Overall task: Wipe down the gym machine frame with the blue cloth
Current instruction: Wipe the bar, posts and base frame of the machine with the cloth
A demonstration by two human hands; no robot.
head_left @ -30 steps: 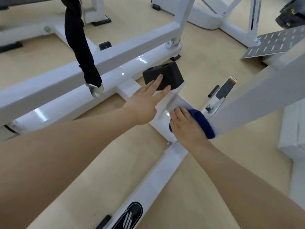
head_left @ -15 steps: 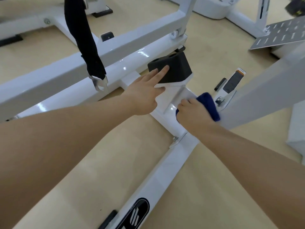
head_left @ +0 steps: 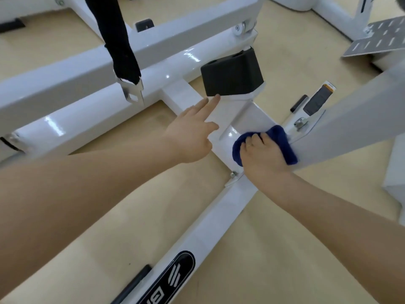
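The white gym machine frame (head_left: pixel 219 213) lies low across a beige floor, its beams meeting at a junction in the middle of the view. My right hand (head_left: pixel 262 155) presses a bunched blue cloth (head_left: pixel 283 141) onto the flat plate at that junction, fingers curled over the cloth. My left hand (head_left: pixel 189 134) rests on the white post just left of it, fingers straight, the fingertips touching the lower edge of a black rubber stop (head_left: pixel 232 74).
A black strap with a metal buckle (head_left: pixel 131 91) hangs down at upper left over a long white beam (head_left: pixel 76 71). A thick white upright (head_left: pixel 355 121) slants off to the right. A perforated grey footplate (head_left: pixel 379 40) is at upper right.
My right hand has slid the cloth back down onto the junction plate, toward me. My left hand's fingertips have slipped from the face of the black stop to its lower edge.
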